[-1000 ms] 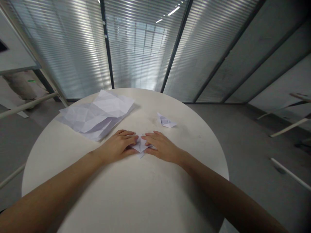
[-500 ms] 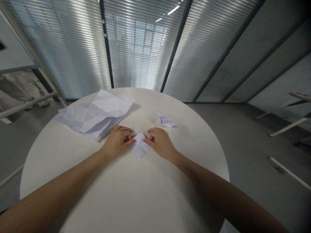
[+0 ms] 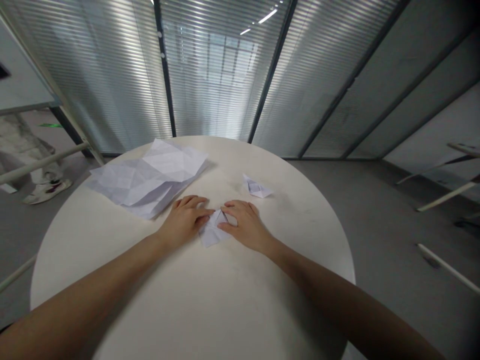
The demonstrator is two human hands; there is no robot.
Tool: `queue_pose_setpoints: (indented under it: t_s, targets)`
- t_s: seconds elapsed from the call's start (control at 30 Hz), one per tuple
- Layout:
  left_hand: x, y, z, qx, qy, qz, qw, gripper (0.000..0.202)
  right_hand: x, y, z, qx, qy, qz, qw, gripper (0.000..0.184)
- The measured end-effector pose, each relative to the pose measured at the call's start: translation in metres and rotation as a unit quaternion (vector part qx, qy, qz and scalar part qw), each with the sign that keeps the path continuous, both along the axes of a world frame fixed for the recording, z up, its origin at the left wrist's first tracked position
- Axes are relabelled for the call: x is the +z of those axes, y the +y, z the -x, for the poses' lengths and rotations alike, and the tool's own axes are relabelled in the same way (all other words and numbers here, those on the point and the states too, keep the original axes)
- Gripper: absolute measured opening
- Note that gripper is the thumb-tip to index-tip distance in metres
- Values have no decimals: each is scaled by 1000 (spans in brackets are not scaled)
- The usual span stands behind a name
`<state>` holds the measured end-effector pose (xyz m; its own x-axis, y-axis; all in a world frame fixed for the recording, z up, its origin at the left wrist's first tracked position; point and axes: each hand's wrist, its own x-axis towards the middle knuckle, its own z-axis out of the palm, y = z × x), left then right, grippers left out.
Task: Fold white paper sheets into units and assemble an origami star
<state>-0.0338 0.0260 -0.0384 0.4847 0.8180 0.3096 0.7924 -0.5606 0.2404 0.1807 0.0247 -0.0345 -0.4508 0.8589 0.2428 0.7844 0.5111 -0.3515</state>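
Flat on the round white table lies a small piece of folded white paper (image 3: 210,234), between my two hands. My left hand (image 3: 183,219) bears on its upper left edge, with the thumb pressed on it and the fingers curved beside it. From the other side, my right hand (image 3: 245,225) grips the right part between thumb and fingers, where a pointed flap stands up a little. My right fingers cover part of that side. Beyond my right hand sits a small folded paper boat (image 3: 257,188).
Large creased sheets of white paper (image 3: 150,172) lie at the table's (image 3: 210,310) back left. Glass panels with blinds (image 3: 213,75) stand behind the table. At the left, a person's leg and shoe (image 3: 48,191) show past a pale frame bar (image 3: 45,161).
The folded paper has turned from a diamond with its tip toward me to a slanted position. My right fingers have closed over its upper part, and a flap has lifted. A person's shoe has appeared at left.
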Motion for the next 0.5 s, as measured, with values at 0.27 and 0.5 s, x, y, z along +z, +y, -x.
queue_pose_setpoints:
  t_s: [0.27,0.5]
  targets:
    - [-4,2,3,-36,-37,17,999,31,7,-3,8,-20,79,45,996,32]
    - [9,0,2,-109,-159,-25,981,18,13,-9,10,30,158,-56,985,19]
